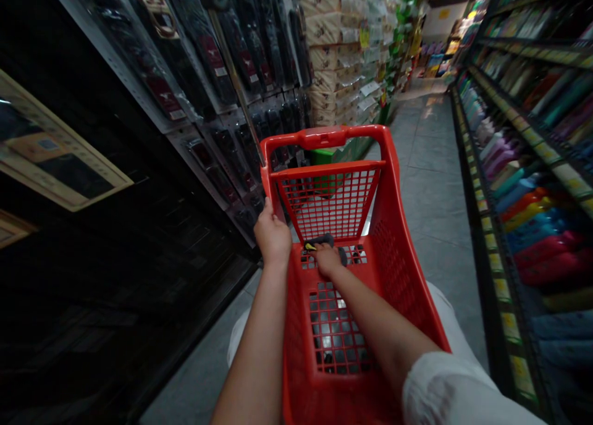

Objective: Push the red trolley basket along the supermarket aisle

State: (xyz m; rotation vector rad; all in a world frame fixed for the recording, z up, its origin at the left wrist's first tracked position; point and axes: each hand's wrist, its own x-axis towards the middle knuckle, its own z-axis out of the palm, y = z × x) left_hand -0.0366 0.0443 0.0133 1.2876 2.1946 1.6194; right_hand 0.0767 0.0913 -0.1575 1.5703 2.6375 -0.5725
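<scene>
Small dark packaged item with yellow tag point(323, 242) lying crosswise at far end of red plastic mesh shopping cart point(398, 227), directly under right hand point(327, 258); fingers curled onto it. Left hand point(272, 236) clasped around cart's left rim, farther off.

The cart point(370, 239) is moulded red plastic, smooth with a dull sheen, its walls and bottom a pierced grid. Inside the cart a small dark item point(324, 243) with a yellow tag looks matt under the right hand point(327, 259). The left hand point(272, 236) grips the cart's left rim. Left of the cart, packs point(231, 48) hang in glossy clear plastic. Beneath the cart the floor point(430, 184) is smooth grey tile, faintly shiny. The sleeve point(445, 388) nearest the cart is white cloth.
</scene>
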